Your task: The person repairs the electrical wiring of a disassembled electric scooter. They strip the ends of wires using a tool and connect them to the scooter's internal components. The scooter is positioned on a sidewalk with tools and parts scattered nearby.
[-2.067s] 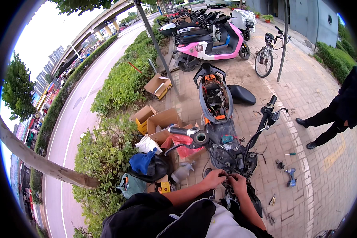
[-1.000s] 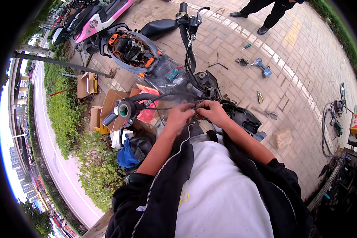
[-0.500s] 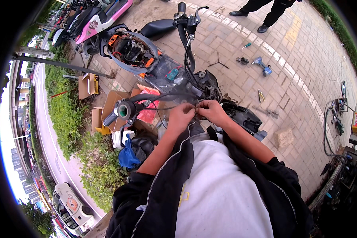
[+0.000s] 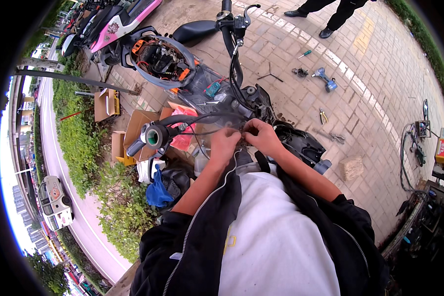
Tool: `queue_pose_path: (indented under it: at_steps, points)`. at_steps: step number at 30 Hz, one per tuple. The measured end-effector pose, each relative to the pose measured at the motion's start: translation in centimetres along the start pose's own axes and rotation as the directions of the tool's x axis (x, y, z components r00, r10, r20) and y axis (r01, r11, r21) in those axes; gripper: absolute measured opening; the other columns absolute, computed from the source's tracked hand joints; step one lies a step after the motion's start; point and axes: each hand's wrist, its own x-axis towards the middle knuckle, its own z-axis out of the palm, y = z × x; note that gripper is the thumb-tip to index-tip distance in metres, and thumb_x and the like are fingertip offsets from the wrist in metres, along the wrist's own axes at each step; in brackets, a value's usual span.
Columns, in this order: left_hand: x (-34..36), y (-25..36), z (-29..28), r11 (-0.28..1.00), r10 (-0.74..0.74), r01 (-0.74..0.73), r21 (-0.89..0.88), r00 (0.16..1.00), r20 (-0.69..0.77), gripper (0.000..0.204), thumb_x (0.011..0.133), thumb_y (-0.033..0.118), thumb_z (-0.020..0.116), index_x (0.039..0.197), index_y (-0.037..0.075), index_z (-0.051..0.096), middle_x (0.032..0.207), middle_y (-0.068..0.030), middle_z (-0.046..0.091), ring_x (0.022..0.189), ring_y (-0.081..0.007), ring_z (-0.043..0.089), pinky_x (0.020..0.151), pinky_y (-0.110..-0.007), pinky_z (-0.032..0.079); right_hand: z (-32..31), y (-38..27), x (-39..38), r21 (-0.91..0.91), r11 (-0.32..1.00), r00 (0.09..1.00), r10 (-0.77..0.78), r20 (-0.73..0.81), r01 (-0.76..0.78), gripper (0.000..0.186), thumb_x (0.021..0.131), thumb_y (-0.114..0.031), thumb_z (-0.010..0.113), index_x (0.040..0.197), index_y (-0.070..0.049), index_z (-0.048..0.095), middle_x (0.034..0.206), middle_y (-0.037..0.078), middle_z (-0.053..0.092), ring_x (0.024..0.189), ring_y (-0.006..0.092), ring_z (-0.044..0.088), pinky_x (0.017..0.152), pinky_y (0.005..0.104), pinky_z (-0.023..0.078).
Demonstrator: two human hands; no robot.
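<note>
Both my hands meet at the front of a partly stripped scooter, close to my jacket. My left hand (image 4: 225, 144) is closed in a pinch, its fingertips almost touching those of the other hand. Curled fingers and thumb of my right hand (image 4: 262, 137) pinch at the same spot. Whatever lies between the fingertips is too small and too hidden to name. Around them are the scooter's black cables (image 4: 217, 116), the left handlebar grip (image 4: 154, 137) with a green inner end, and dark front body parts (image 4: 298, 148) to the right.
A blue cordless drill (image 4: 325, 80), a screwdriver (image 4: 305, 54), pliers (image 4: 323, 116) and a stone block (image 4: 351, 168) lie on the paving. Cardboard boxes (image 4: 139, 129) and a blue plastic bag (image 4: 159, 190) sit at the left. A person's legs (image 4: 325, 15) stand at the far side.
My hands stay together at the same spot, with the right fingers slightly shifted and raised. On the road at left, a white van has moved farther along, up and leftward in view.
</note>
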Motion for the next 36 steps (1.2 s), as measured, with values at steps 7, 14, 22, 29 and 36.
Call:
queue_pose_path:
  at_steps: [7,14,22,29,36]
  points:
    - [-0.2,-0.4,0.2,1.000,0.007,-0.006,0.030,1.000,-0.015,0.028,0.073,0.018,0.061,0.085,-0.007,0.067,0.071,-0.0113,0.066,0.063,-0.0159,0.061,0.059,-0.030,0.048,0.8,0.1,-0.3,-0.324,0.885,0.933,-0.358,-0.015,0.335,0.013,0.075,0.003,0.064,0.088,0.000,0.066,0.083,0.015,0.064,0.074,0.0292,0.064,0.066,0.0330,0.051]
    - [-1.3,-0.1,0.8,0.913,0.238,-0.185,0.362,0.965,-0.107,0.024,0.073,0.023,0.062,0.080,0.000,0.067,0.075,-0.0151,0.067,0.070,-0.0295,0.064,0.063,-0.039,0.049,0.3,-0.5,0.1,-0.472,0.811,0.938,-0.304,0.165,0.345,0.008,0.082,-0.002,0.057,0.087,0.002,0.062,0.089,0.019,0.060,0.085,0.0395,0.059,0.075,0.0429,0.048]
    - [-1.5,-0.4,0.4,0.609,0.549,-0.447,0.655,0.834,0.059,0.024,0.073,0.024,0.059,0.082,0.002,0.063,0.078,-0.0150,0.066,0.075,-0.0333,0.064,0.067,-0.042,0.050,-0.4,-0.3,0.4,-0.484,0.805,0.936,-0.252,0.245,0.344,0.010,0.082,-0.005,0.058,0.088,0.003,0.060,0.092,0.022,0.058,0.089,0.0391,0.057,0.077,0.0421,0.047]
    - [0.1,0.7,0.7,1.000,-0.025,0.023,0.021,0.996,0.085,0.024,0.074,0.018,0.064,0.084,-0.003,0.068,0.071,-0.0079,0.064,0.066,-0.0147,0.060,0.061,-0.029,0.048,-0.4,-1.6,-2.8,-0.416,0.889,0.977,-0.215,-0.007,0.192,0.013,0.078,-0.008,0.064,0.086,0.002,0.066,0.079,0.019,0.061,0.073,0.0344,0.060,0.068,0.0389,0.048]
    - [0.7,-0.4,0.3,0.793,-0.311,0.464,-0.394,0.865,0.393,0.011,0.081,0.018,0.064,0.088,0.010,0.063,0.084,-0.0008,0.060,0.081,-0.0147,0.055,0.069,-0.034,0.043,-1.3,-2.0,-2.5,-0.044,0.981,0.980,0.187,-0.070,-0.190,0.021,0.079,-0.012,0.064,0.091,0.005,0.067,0.076,0.011,0.068,0.061,0.0136,0.061,0.057,0.0295,0.049]
